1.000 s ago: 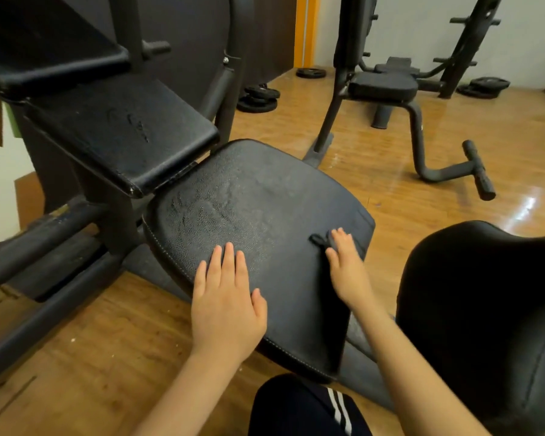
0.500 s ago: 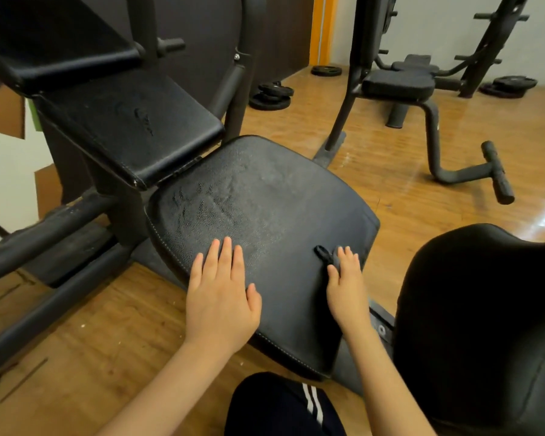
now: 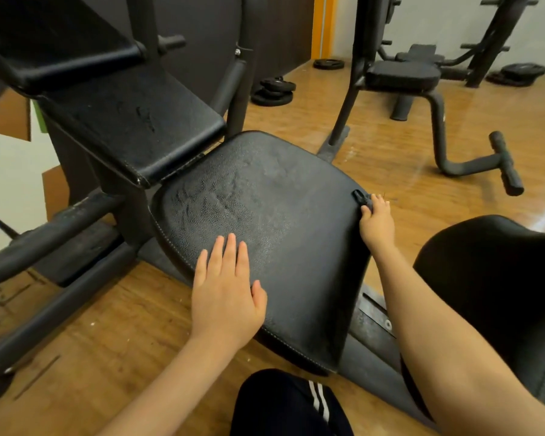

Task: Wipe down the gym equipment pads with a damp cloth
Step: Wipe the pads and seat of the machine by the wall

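My left hand lies flat, fingers straight, on the black seat pad. My right hand pinches a small dark cloth at the pad's right edge; the streaked pad looks partly wiped, and the other pads appear untouched

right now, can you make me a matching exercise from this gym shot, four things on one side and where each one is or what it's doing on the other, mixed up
Things:
1. left hand
2. right hand
3. weight plates
4. striped trouser leg

Places or states:
A. stacked on the wooden floor by the dark wall
B. at the bottom edge of the view
C. flat on the seat pad, fingers straight
D. at the seat pad's right edge, holding a small dark piece

Pairs: 1-C, 2-D, 3-A, 4-B
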Tool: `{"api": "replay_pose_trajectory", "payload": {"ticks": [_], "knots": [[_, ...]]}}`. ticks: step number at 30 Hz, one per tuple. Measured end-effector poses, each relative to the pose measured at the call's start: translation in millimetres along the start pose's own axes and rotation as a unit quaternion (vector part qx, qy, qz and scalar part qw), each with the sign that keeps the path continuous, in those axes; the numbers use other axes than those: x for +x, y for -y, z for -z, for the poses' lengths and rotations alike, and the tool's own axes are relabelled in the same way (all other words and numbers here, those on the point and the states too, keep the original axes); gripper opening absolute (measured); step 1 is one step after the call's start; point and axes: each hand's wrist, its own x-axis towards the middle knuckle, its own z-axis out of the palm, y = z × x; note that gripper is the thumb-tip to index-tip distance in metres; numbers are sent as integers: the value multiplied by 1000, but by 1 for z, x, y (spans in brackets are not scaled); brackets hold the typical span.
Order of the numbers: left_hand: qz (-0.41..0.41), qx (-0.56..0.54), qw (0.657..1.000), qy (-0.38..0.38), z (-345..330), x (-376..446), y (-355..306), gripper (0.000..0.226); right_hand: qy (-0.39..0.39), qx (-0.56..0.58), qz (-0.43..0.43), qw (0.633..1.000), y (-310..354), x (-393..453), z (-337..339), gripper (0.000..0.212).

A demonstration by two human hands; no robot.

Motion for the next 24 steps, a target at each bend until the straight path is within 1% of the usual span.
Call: {"api": "replay_pose_trajectory", "payload": {"ticks": [2, 5, 9, 12, 17, 21, 24], "knots": [[-1, -6, 1000, 1, 1, 0, 0, 66, -14, 19, -30, 999, 0, 3, 1, 47], [-3, -8, 1000, 2, 1, 0, 1, 66, -29, 38, -44, 998, -1, -16, -6, 48], [-4, -13, 1000, 0, 4, 0, -1, 65, -42, 49, -27, 998, -9, -70, -15, 49], [-6, -9, 1000, -7, 4, 0, -1, 65, -23, 59, -14, 998, -4, -111, -18, 48], [-6, 2, 1000, 5, 4, -2, 0, 66, 52, 35, 53, 997, -2, -180, -11, 48], [-5, 0, 1000, -1, 2, -3, 1, 67, 70, 34, 94, 993, 7, -223, -9, 47], [-10, 1, 1000, -4, 3, -3, -1, 66, 94, 8, 166, 982, 21, -243, -13, 47]]}}
